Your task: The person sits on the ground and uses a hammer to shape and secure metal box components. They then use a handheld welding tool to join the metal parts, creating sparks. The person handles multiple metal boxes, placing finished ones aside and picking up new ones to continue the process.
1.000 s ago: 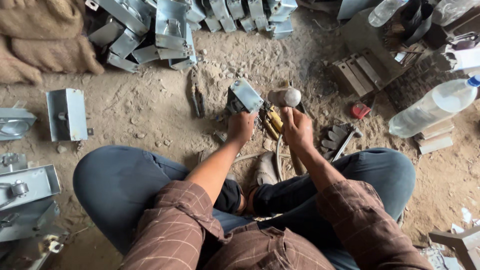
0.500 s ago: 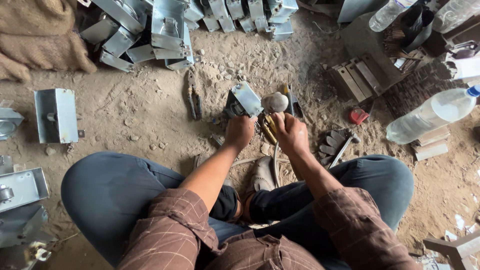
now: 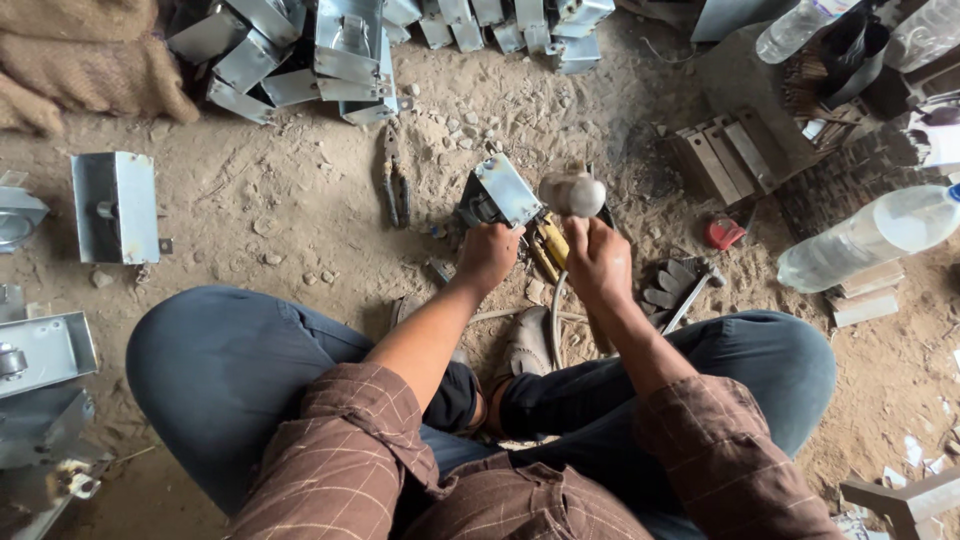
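Note:
I sit cross-legged on a dirt floor. My left hand (image 3: 487, 255) grips a yellow-handled tool (image 3: 549, 246) set against a small grey metal box part (image 3: 503, 191) on the ground. My right hand (image 3: 597, 262) is closed around the handle of a hammer, whose blurred metal head (image 3: 572, 193) hangs just above the yellow tool and right of the box part.
Pliers (image 3: 395, 185) lie left of the box part. A heap of metal boxes (image 3: 330, 45) fills the far side, with more boxes (image 3: 115, 205) at left. A plastic bottle (image 3: 865, 238), a red object (image 3: 723, 233) and metal plates (image 3: 722, 155) sit at right.
The hammer head has shifted slightly and is now blurred above the yellow tool. My left hand stays on the tool at the box part. The camera has drifted a little.

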